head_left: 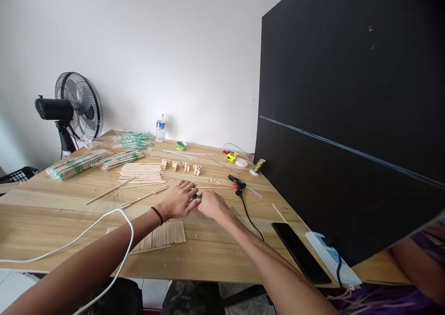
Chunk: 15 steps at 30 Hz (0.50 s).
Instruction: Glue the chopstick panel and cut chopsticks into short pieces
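My left hand (178,199), a dark band at its wrist, is over the middle of the table with its fingers bent down and close together. What lies under them is hidden. Touching or almost touching it, my right hand (211,204) is closed around a small dark tool (197,196), mostly covered, whose kind I cannot make out. Beyond the hands stand several small wooden stick assemblies (181,166). A row of light wooden sticks (142,172) lies left of them. Nearer to me, under my left forearm, is a mat of sticks (162,236) side by side.
A glue gun (238,183) with a black cord lies to the right. Farther right are a phone (301,252), a power strip (333,258) and a tall black board (340,97). Bagged sticks (81,163) lie left. A white cable (130,234) crosses my left forearm. Another person's arm (417,268) shows at right.
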Each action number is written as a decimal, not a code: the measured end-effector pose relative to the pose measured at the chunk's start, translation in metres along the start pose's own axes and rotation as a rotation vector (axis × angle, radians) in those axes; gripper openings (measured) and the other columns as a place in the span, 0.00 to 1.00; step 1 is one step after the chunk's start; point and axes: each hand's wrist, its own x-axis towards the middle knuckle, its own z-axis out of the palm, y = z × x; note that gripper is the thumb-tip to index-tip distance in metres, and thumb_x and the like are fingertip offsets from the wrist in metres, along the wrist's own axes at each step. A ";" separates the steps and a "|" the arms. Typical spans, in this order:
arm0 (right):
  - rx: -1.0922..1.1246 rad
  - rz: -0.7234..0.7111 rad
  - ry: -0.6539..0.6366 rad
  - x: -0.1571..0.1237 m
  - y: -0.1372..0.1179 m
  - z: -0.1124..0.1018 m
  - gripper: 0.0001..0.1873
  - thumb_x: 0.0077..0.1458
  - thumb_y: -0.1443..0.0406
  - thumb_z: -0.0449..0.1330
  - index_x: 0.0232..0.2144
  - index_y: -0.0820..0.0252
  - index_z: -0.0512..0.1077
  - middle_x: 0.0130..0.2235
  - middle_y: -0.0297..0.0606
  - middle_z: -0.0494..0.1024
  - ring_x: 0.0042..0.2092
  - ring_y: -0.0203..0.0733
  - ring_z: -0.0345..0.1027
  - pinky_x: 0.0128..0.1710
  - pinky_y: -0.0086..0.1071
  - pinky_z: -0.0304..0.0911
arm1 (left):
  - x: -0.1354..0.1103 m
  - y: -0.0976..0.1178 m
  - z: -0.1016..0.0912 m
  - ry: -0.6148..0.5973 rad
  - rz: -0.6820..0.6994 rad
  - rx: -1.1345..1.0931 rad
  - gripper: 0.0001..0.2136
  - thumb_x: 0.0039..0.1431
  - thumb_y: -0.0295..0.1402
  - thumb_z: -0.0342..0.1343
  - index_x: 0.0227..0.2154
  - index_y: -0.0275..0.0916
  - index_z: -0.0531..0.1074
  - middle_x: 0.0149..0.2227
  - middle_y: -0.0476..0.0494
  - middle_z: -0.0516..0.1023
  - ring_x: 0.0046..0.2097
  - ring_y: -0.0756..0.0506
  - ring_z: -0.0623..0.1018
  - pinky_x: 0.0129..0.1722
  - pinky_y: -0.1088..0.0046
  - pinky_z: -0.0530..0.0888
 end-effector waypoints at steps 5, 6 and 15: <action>0.029 0.006 -0.011 -0.003 -0.002 0.000 0.17 0.62 0.56 0.57 0.43 0.58 0.81 0.47 0.51 0.84 0.45 0.55 0.80 0.37 0.35 0.69 | 0.006 0.002 0.001 0.031 -0.009 -0.010 0.18 0.74 0.40 0.42 0.46 0.35 0.73 0.45 0.34 0.78 0.46 0.37 0.75 0.52 0.57 0.70; 0.033 0.010 -0.014 -0.004 -0.003 0.000 0.17 0.63 0.56 0.56 0.42 0.58 0.81 0.46 0.51 0.84 0.45 0.54 0.80 0.37 0.35 0.69 | 0.006 0.001 0.000 0.033 -0.006 -0.012 0.17 0.74 0.40 0.42 0.46 0.35 0.73 0.44 0.34 0.77 0.46 0.37 0.75 0.51 0.57 0.70; 0.045 0.045 0.002 -0.002 -0.009 0.003 0.16 0.67 0.57 0.61 0.52 0.60 0.74 0.52 0.42 0.78 0.48 0.44 0.75 0.48 0.43 0.74 | 0.003 -0.006 0.004 0.046 0.005 -0.028 0.17 0.75 0.40 0.40 0.46 0.36 0.72 0.45 0.34 0.77 0.47 0.37 0.75 0.51 0.57 0.70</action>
